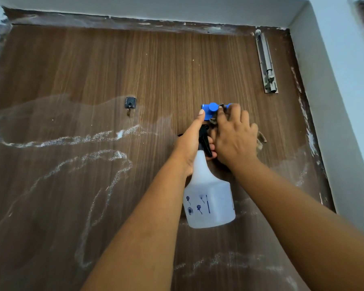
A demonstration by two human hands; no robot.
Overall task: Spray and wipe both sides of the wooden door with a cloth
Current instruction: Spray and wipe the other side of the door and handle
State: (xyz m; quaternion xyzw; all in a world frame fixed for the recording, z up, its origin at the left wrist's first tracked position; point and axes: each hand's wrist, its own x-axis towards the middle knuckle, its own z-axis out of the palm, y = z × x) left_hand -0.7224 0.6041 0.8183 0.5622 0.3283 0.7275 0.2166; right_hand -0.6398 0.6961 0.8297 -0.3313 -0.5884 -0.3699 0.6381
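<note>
Left hand (pixel 194 141) was wrapped round the neck of the translucent white plastic spray bottle (pixel 208 198), fingers curled at the black trigger, index finger stretched up along the blue nozzle head (pixel 211 111). Bottle hung below that hand, nozzle facing the brown wood-grain door (pixel 135 66). My read: held that way so it could fire straight at the panel just beyond the fingertips.

Right hand (pixel 233 137) sat just right of the left one, touching it, fingers bent over a bunched brown cloth (pixel 261 140) and reaching the back of the nozzle. Cloth stuck out at the hand's far-right edge and under its fingertips. Likely kept in that hand so wiping could follow the spray without a swap; could also have been adjusting the nozzle, can't tell.

Bottle contents: walls were cloudy, no clear liquid line visible, so fill level unknown.

Door surface left of and below the hands carried white foamy streaks (pixel 88 139) and a wet sheen, unwiped. Small dark hook (pixel 130 102) up-left of the left hand; grey metal slide bolt (pixel 266 64) up-right of the right hand, near the white frame (pixel 324 80).
</note>
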